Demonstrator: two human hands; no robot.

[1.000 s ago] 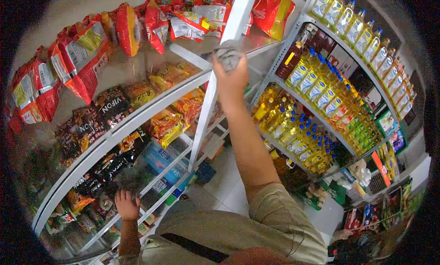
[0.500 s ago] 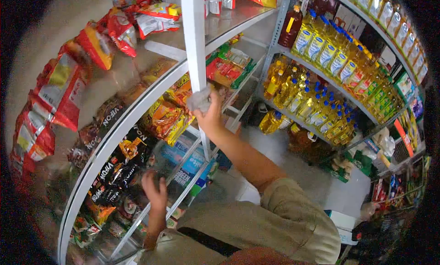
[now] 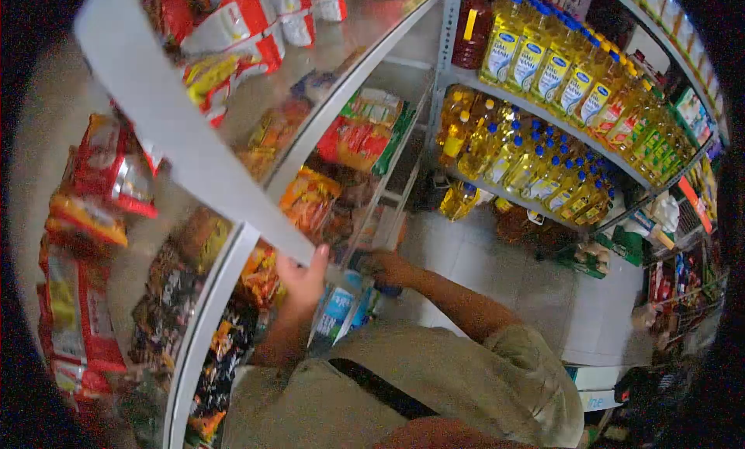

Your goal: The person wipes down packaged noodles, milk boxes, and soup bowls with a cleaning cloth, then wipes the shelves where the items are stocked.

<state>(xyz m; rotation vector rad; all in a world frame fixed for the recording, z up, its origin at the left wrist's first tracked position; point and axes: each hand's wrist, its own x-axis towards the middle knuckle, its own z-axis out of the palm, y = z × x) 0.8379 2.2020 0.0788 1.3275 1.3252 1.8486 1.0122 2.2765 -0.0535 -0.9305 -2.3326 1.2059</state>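
Observation:
My left hand (image 3: 301, 284) is closed around the lower part of a white shelf post (image 3: 194, 154), its thumb lying along the post and the other fingers mostly hidden. The post slants from the upper left down to that hand. Further right and lower, my right hand (image 3: 394, 269) is bent in shadow by the wire-fronted shelf. A dark greyish cloth (image 3: 360, 260) shows at its fingertips, mostly hidden. Just below, between my hands, lies a blue packet (image 3: 340, 303).
Noodle packets (image 3: 310, 197) fill the shelf behind the white shelf edge (image 3: 203, 336). Red snack bags (image 3: 85, 309) lie on the upper shelf at left. Cooking oil bottles (image 3: 555, 76) line the rack at right, above a tiled floor (image 3: 434, 251).
My right hand has dropped from the upper post to low beside the shelf. My left hand has risen onto the post. The view has shifted, so the post now looks wider and slanted.

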